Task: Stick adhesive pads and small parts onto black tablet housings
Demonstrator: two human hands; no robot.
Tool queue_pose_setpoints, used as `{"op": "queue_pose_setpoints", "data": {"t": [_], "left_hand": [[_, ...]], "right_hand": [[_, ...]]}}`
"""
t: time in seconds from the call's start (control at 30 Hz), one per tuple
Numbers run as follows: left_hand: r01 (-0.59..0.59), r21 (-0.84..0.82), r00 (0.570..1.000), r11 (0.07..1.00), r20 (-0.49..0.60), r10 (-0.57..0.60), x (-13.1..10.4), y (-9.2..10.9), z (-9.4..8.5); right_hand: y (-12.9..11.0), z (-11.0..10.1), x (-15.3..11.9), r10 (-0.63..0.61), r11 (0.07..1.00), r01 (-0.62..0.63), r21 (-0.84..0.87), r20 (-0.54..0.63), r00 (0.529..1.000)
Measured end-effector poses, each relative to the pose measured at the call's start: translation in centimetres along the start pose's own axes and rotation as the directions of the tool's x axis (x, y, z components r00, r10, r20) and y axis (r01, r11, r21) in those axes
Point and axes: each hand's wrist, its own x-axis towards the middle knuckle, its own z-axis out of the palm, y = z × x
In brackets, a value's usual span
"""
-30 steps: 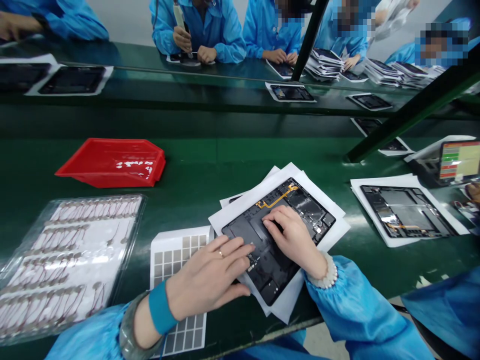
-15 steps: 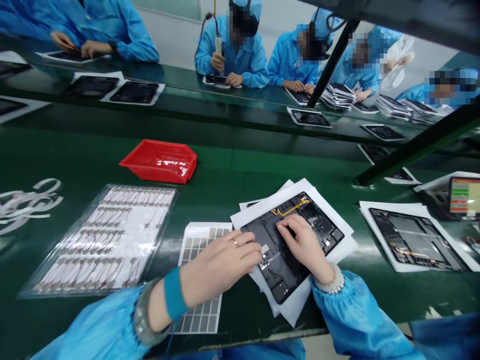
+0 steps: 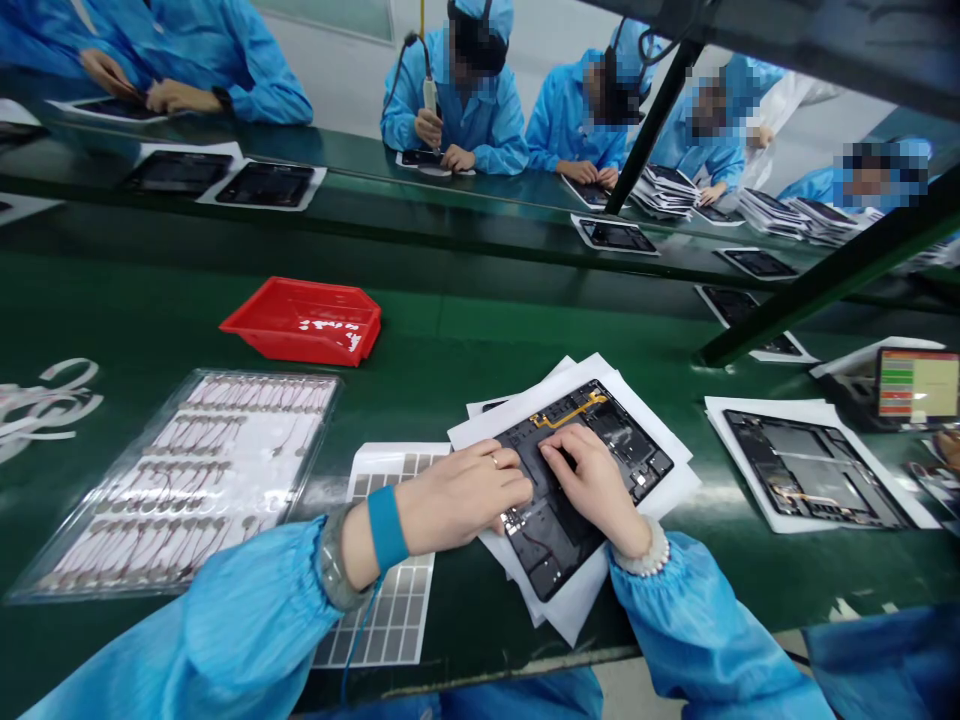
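An opened tablet housing [image 3: 551, 565], black inside with exposed parts, lies at an angle on white paper sheets [image 3: 667, 455]. An orange flex cable [image 3: 574, 409] runs along its upper side. My left hand [image 3: 465, 497], with a ring and a blue wrist strap, reaches over the housing's left edge. Its fingers are curled and pressed together, and the tips are hidden beneath. Over the middle of the housing, my right hand [image 3: 592, 485] has thumb and forefinger drawn together in a pinch; anything between them is too small to see. A sheet of grey square stickers [image 3: 401, 610] lies under my left wrist.
To the left are a clear tray of small wired round parts [image 3: 202, 470] and white strips [image 3: 56, 410]. A red bin [image 3: 304, 320] stands behind. Another opened tablet [image 3: 817, 470] and a small screen [image 3: 919, 385] are on the right. Co-workers sit across the bench, beyond a slanted green post [image 3: 810, 275].
My left hand has moved right and down onto the housing's left part, covering a small pale piece seen there before. My right hand stays near the same spot. The view has shifted slightly.
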Motion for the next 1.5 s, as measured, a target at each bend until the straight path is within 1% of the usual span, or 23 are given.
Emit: {"op": "queue_pose_setpoints", "data": {"t": [0.07,0.1,0.23,0.3,0.47,0.57,0.67,0.73,0.8,0.83,0.87,0.9,0.93,0.97,1.0,1.03,1.07,1.13,1.2,1.3,1.4,1.47,1.5], "left_hand": [[-0.035,0.01,0.999,0.999,0.032,0.035,0.3,-0.3,-0.2],[-0.029,-0.009,0.999,1.0,0.033,0.029,0.3,-0.4,-0.2],[0.098,-0.154,0.994,0.983,-0.031,-0.104,-0.3,-0.9,0.2],[0.122,-0.186,0.99,0.975,-0.049,-0.134,-0.7,-0.9,0.4],[0.052,-0.149,0.998,0.987,-0.039,-0.058,-0.7,-0.8,0.4],[0.007,-0.105,1.0,0.994,0.023,-0.005,0.2,-0.8,0.3],[0.002,-0.078,0.997,0.997,0.079,0.005,0.8,-0.1,-0.3],[0.031,-0.058,0.999,0.998,0.023,-0.03,0.2,0.8,-1.3],[0.12,-0.043,0.987,0.992,-0.104,-0.124,-1.8,1.4,-3.0],[0.186,-0.044,0.966,0.982,-0.175,-0.19,-3.4,1.5,-4.0],[0.271,-0.048,0.93,0.961,-0.243,-0.274,-5.5,1.3,-5.1],[0.369,-0.054,0.881,0.928,-0.298,-0.368,-7.9,1.0,-6.0],[0.479,-0.06,0.812,0.875,-0.349,-0.468,-10.6,0.6,-6.9],[0.607,-0.056,0.716,0.793,-0.393,-0.576,-13.5,0.2,-7.5],[0.72,-0.054,0.619,0.692,-0.4,-0.676,-16.4,-0.1,-7.9],[0.801,-0.039,0.537,0.597,-0.395,-0.745,-19.1,-0.3,-8.0],[0.833,-0.021,0.504,0.553,-0.382,-0.775,-21.4,-0.4,-7.8],[0.861,0.007,0.481,0.509,-0.34,-0.808,-24.4,-0.4,-6.7],[0.869,0.028,0.479,0.495,-0.304,-0.824,-25.0,-0.4,-5.1],[0.889,0.052,0.451,0.456,-0.28,-0.847,-22.9,-1.2,-3.1],[0.921,0.072,0.387,0.383,-0.281,-0.878,-20.0,-3.1,-2.2],[0.934,0.077,0.356,0.348,-0.27,-0.895,-18.7,-4.6,-2.0],[0.936,0.078,0.35,0.342,-0.26,-0.9,-18.3,-5.3,-1.9]], "right_hand": [[0.0,0.0,0.0,-0.005,1.0,0.005,-0.003,-0.006,1.0],[0.0,0.0,0.0,-0.006,1.0,0.006,-0.004,-0.01,1.0],[0.0,0.0,0.0,-0.001,1.0,0.001,-0.003,-0.017,1.0],[0.0,0.0,0.0,0.001,1.0,-0.001,-0.004,-0.016,1.0],[0.0,0.1,0.0,0.006,1.0,-0.006,0.004,-0.005,1.0],[0.1,0.1,0.0,0.016,1.0,-0.016,0.003,0.004,1.0],[0.0,0.1,0.1,0.022,1.0,-0.022,0.001,0.005,1.0],[-0.1,0.1,0.1,0.009,1.0,-0.009,0.013,0.005,1.0],[-0.1,0.2,0.0,-0.015,0.999,0.015,0.041,-0.001,1.0],[0.0,0.3,-0.1,-0.028,0.998,0.028,0.057,-0.009,1.0],[0.3,0.3,-0.3,-0.041,0.996,0.042,0.073,-0.017,0.999],[0.6,0.3,-0.4,-0.05,0.995,0.052,0.083,-0.026,0.998],[1.1,0.3,-0.5,-0.063,0.994,0.065,0.087,-0.029,0.998],[1.7,0.3,-0.6,-0.077,0.993,0.078,0.087,-0.013,0.997],[2.2,0.1,-0.6,-0.094,0.992,0.093,0.082,0.006,0.996],[2.7,-0.1,-0.6,-0.104,0.993,0.1,0.065,0.05,0.993],[3.0,-0.4,-0.4,-0.121,0.992,0.118,0.046,0.067,0.99],[2.7,-1.1,-0.1,-0.156,0.988,0.155,0.012,0.082,0.984],[0.9,-2.0,0.6,-0.196,0.98,0.197,-0.004,0.09,0.977],[-4.0,-2.6,2.2,-0.246,0.968,0.251,-0.003,0.186,0.951],[-9.3,-2.0,3.8,-0.29,0.954,0.3,0.02,0.326,0.9],[-11.8,-1.4,4.5,-0.327,0.94,0.338,0.042,0.388,0.862],[-12.8,-1.0,4.7,-0.347,0.932,0.358,0.053,0.408,0.844]]}}
